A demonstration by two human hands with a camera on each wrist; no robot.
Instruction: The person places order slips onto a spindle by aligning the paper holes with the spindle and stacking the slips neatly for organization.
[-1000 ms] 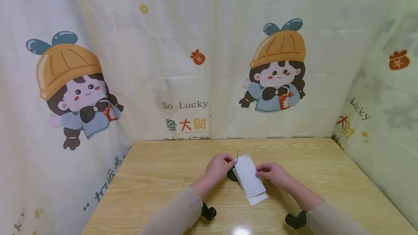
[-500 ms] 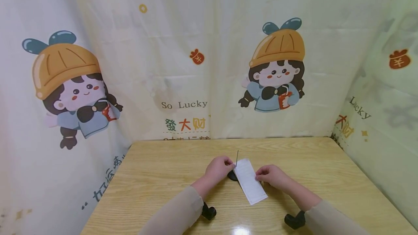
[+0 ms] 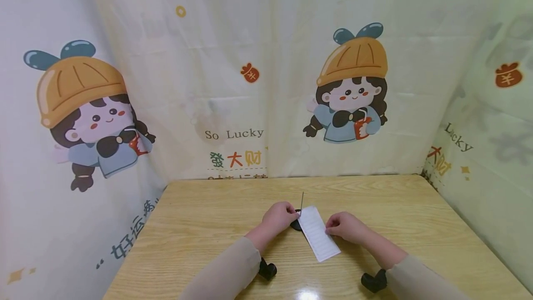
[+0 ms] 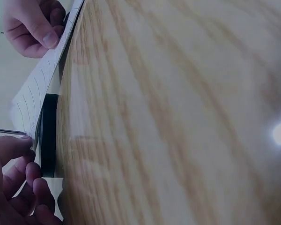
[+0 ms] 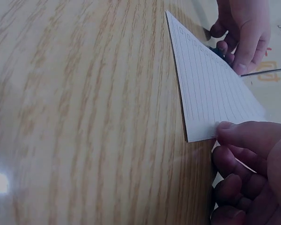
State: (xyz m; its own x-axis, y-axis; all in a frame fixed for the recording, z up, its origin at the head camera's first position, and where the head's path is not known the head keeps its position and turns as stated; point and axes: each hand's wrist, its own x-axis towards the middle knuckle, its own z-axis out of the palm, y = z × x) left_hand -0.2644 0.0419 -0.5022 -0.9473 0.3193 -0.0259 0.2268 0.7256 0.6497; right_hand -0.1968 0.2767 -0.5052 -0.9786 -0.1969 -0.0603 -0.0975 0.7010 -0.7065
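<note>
A lined white paper slip [image 3: 319,234] lies slanted at a bill spike, whose thin metal needle [image 3: 302,202] rises at the slip's far left corner. Beneath that corner the round black base [image 3: 295,226] shows in part. My left hand [image 3: 280,216] pinches the slip's left corner beside the needle. On the slip's right edge, thumb and index finger of my right hand [image 3: 346,227] pinch it. In the right wrist view the ruled slip [image 5: 208,89] bends up toward the needle, with small printed boxes along one edge. In the left wrist view the dark base [image 4: 48,136] stands under the slip.
The wood-grain table [image 3: 208,212] carries the spike near its middle. A printed curtain [image 3: 287,105] hangs behind and at both sides. Black wrist mounts [image 3: 267,270] sit under both forearms. A light glare [image 3: 308,294] shows at the front.
The upper slip has slid down along the needle, and more of the needle now shows. Two offset sheets a second ago now appear as one. Both hands have lowered slightly with it.
</note>
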